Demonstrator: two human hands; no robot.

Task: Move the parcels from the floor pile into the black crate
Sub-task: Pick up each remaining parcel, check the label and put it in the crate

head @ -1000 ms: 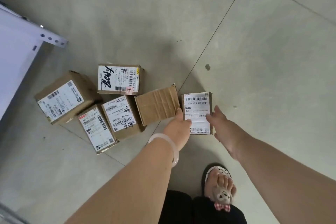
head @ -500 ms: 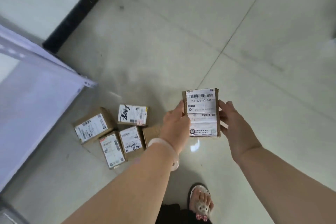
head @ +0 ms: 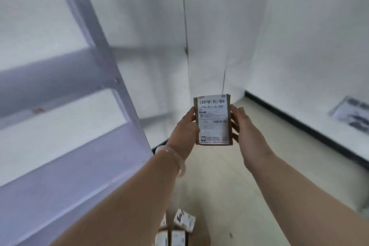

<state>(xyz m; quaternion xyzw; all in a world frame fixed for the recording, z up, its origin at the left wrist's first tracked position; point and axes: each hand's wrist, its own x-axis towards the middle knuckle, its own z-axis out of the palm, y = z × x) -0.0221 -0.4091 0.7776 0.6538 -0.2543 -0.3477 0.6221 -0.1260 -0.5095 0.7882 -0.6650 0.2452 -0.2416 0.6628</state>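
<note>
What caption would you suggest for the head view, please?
Left hand and right hand hold a labelled parcel beside a shelf; other parcels lie below.

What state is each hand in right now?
Left hand: holding the small labelled parcel by its left edge.
Right hand: holding the same parcel by its right edge, fingers curled behind it.

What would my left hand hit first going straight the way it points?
Probably nothing near: the left hand, gripping the parcel, points toward the white wall; the shelf frame stands off left. Depth unclear.
</note>
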